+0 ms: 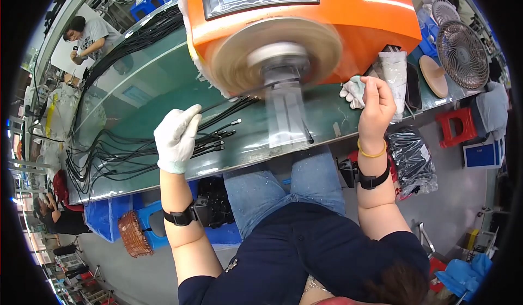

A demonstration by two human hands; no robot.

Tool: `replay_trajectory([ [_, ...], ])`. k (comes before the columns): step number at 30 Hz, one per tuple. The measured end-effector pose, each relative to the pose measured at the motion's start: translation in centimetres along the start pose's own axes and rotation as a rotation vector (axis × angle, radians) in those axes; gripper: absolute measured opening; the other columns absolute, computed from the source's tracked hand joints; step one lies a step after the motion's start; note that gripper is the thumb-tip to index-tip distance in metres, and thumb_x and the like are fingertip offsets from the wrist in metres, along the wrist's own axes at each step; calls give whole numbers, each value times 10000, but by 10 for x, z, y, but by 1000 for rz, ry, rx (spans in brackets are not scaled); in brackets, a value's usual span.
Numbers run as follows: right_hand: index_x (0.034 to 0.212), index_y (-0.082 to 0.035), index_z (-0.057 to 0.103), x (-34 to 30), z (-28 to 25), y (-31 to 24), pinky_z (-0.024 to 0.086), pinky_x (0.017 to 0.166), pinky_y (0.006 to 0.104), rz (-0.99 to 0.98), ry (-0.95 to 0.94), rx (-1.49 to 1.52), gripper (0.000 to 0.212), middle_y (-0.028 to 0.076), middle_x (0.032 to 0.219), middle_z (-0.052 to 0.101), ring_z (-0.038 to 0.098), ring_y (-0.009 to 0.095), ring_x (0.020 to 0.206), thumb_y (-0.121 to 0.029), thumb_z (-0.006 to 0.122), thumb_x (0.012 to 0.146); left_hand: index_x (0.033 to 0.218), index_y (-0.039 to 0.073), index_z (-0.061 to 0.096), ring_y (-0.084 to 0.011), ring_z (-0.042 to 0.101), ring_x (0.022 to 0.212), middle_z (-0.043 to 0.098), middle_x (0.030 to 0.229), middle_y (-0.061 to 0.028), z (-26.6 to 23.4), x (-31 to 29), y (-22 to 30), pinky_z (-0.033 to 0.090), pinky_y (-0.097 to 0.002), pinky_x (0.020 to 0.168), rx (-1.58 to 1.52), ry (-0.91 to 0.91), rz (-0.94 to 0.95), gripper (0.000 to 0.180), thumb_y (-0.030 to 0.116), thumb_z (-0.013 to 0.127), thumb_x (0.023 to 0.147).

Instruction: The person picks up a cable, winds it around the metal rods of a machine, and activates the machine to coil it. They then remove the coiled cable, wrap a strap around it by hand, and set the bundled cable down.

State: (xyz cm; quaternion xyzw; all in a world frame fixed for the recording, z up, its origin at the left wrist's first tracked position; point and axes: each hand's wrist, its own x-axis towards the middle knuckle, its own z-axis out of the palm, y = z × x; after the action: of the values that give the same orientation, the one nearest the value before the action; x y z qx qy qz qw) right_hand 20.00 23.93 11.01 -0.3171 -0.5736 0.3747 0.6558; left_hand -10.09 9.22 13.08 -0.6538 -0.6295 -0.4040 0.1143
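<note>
My left hand [177, 137], in a white glove, is closed in a pinch on a black cable [223, 104]. The cable runs right toward the hub of a spinning, motion-blurred disc [229, 54] on an orange machine [370, 19]. Below the hub hangs a clear plastic strip [286, 117]. My bare right hand [377, 106] is raised at the machine's right, thumb and fingers pressed together; whatever may be between them cannot be made out. Just behind it, a crumpled white glove [353, 91] lies on the table. Several black cables [212, 139] with connector ends lie beside my left hand.
The green table [245, 152] has its front edge at my lap. A white plastic pack [393, 79], a round wooden disc [433, 76] and a fan [463, 53] stand at the right. A red stool [456, 126] is beyond. Another person [92, 38] works at the far left.
</note>
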Motion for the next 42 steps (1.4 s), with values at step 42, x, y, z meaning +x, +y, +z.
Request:
replay_trajectory([
  [42,832,10,651,-9,27,2,447,660,278,-128,-670,-125,86,74,882,596,554,157,756,-34,636,760,923,66,545,-194,565,924,584,890,-61,164,11,121,456,-339,854,-2070,502,-903,151,193,582,850],
])
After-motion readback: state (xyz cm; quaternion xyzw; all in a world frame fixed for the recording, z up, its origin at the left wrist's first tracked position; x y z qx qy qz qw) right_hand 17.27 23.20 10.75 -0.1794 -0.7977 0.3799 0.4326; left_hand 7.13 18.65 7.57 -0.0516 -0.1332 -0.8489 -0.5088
